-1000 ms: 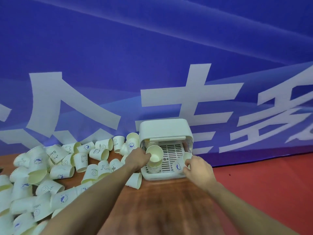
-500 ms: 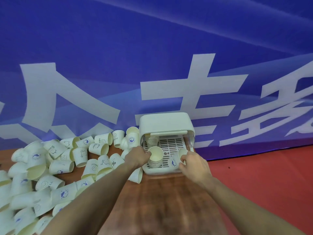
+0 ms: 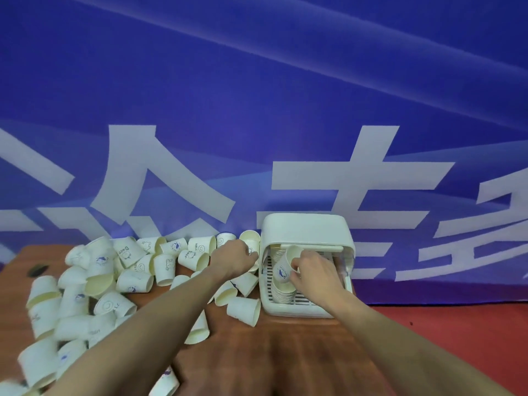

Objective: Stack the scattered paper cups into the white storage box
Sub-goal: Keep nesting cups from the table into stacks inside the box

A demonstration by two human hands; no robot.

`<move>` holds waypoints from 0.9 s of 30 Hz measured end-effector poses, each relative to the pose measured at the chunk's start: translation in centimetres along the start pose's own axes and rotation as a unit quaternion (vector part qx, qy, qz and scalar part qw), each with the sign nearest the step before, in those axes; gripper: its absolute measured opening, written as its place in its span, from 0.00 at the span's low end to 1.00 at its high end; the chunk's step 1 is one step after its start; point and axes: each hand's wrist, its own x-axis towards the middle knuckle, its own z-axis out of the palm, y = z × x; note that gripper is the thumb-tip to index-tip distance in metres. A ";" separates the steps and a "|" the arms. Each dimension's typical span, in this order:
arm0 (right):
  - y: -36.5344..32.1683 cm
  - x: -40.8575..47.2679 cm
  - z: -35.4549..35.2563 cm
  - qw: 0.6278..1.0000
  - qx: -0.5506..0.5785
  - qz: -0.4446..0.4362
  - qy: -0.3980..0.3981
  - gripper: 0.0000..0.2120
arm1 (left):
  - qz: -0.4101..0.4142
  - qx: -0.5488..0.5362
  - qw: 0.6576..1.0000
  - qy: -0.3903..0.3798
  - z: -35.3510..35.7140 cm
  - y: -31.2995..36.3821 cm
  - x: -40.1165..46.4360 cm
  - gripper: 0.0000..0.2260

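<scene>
Your right hand (image 3: 313, 270) pinches a cup (image 3: 287, 265), tilted to nest on the stack (image 3: 283, 291) in the white storage box (image 3: 307, 228); at nine o'clock, your left hand (image 3: 233, 257) reaches loose cups (image 3: 160, 261), grip hidden.

Even, fairly bright light, soft shadows, wide-angle bending at edges, motion blur on lower-left paper cups (image 3: 37, 364), no glare

An event or exhibition venue is suggested by a large blue printed banner (image 3: 257, 110) with big white characters. Directly below the banner, a wooden table (image 3: 271, 352) is set against it, and red floor covering (image 3: 457, 324) is seen beside the table.
</scene>
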 end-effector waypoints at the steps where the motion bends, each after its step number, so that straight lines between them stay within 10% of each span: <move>1: -0.1 0.1 0.4 1.000 -0.010 -0.009 -0.008 0.11 | -0.004 0.006 1.000 0.002 0.1 -0.4 -0.1 0.17; 27: -3.2 2.6 3.5 0.983 -0.136 -0.084 -0.094 0.13 | -0.042 0.073 0.996 -0.019 1.9 -8.7 -4.2 0.17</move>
